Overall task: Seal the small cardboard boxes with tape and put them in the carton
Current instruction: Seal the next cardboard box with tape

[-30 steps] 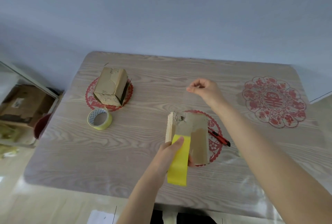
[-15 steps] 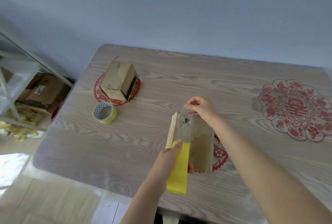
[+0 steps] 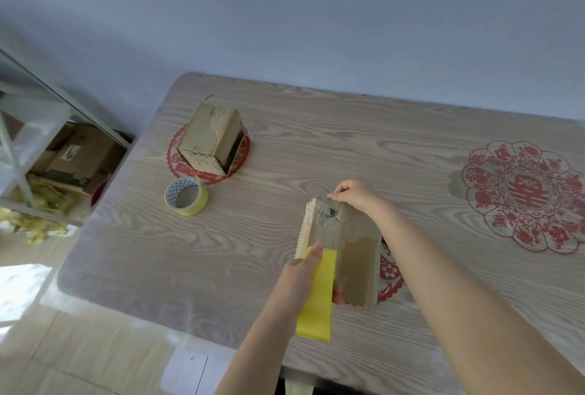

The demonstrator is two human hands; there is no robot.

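Box point(image 3: 357, 255) is held over the counter point(image 3: 348, 128), long axis running straight away from the person. The left hand point(image 3: 304, 271) grips its near end, thumb flat on the yellow tape strip point(image 3: 318, 306), which hangs loose off that end toward the body. The right hand point(image 3: 354, 193) sits at the far top edge, fingers pinched shut on it (flap or tape, can't tell), so smoothing likely runs near-to-far, with the left hand nearer the loose tail.

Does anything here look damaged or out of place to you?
Yes. The held small cardboard box has a scuffed, torn patch near its far end, by the right hand. The other box shows a ragged tear across its top. A yellow tape strip dangles loose.
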